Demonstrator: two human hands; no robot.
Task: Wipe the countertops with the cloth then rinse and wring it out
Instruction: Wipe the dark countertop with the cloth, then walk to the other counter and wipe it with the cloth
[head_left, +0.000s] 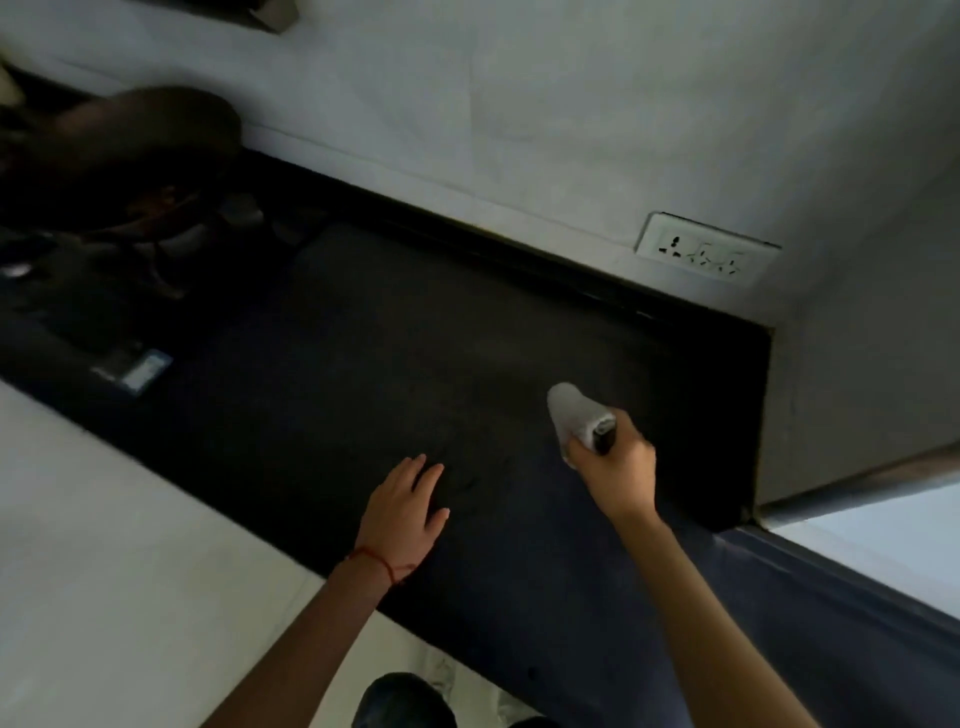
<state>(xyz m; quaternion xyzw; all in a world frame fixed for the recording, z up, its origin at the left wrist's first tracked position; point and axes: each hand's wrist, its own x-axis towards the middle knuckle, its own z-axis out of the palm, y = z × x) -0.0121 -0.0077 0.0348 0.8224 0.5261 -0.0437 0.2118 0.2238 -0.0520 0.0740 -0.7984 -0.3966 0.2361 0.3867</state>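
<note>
Stove (104, 249) at countertop's (415, 353) left end, pan (135, 150) on it, wall socket (706, 249) behind (far right).

Open countertop (415, 353) mid; stove w/ pan (130, 161) far left.

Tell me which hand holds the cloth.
The right hand: it is closed around the grey cloth over the counter. The left hand is open and empty, fingers spread.
</note>
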